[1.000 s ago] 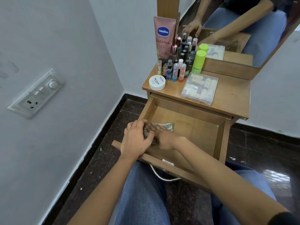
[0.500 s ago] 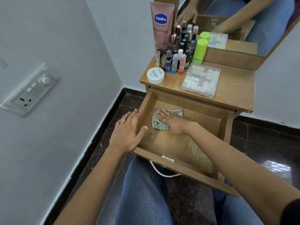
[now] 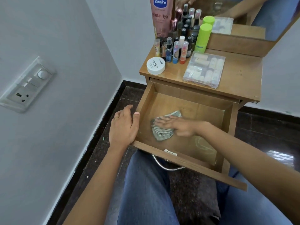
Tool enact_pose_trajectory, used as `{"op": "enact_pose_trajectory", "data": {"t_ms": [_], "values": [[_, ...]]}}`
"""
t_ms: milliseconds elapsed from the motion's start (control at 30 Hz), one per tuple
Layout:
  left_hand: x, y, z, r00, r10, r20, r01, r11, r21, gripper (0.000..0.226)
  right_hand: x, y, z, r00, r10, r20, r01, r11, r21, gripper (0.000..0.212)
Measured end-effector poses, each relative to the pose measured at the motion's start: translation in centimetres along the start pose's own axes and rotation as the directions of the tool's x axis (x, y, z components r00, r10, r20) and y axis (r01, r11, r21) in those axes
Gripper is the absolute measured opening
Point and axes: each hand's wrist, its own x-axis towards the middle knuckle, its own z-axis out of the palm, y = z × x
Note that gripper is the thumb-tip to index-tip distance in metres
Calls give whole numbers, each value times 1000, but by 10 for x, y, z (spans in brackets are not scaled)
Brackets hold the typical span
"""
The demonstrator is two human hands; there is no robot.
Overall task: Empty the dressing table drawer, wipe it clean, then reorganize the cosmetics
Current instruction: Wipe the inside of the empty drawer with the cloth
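The wooden drawer (image 3: 191, 161) of the dressing table stands pulled out over my lap, with nothing in it but a striped cloth (image 3: 162, 133). My right hand (image 3: 176, 125) lies flat on the cloth and presses it against the drawer floor left of centre. My left hand (image 3: 124, 127) rests against the outside of the drawer's left wall, thumb hooked over the rim. The cosmetics stand on the table top (image 3: 240, 78): a pink lotion tube (image 3: 160, 15), several small bottles (image 3: 177, 49), a green bottle (image 3: 203, 38), a white round jar (image 3: 155, 65) and a clear compartment box (image 3: 205, 69).
A mirror (image 3: 243, 15) rises behind the table top. A grey wall with a switch plate (image 3: 27, 85) stands close on the left. Dark stone floor (image 3: 267, 130) surrounds the table. My legs in jeans are under the drawer front and its metal handle (image 3: 164, 166).
My right hand has swept the cloth from the front left corner back along the drawer floor. My left hand has come off the cloth and moved to the outside of the left wall.
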Motion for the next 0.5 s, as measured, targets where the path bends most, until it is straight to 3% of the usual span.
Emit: {"op": "enact_pose_trajectory", "data": {"t_ms": [233, 500], "values": [[1, 1, 2, 1000, -10, -8, 10, 1000, 29, 43, 19, -3, -9, 994, 97, -55, -100, 994, -54, 78], [2, 0, 3, 1000, -6, -7, 6, 1000, 13, 42, 37, -35, 7, 1000, 25, -1, -25, 990, -139, 78]]}}
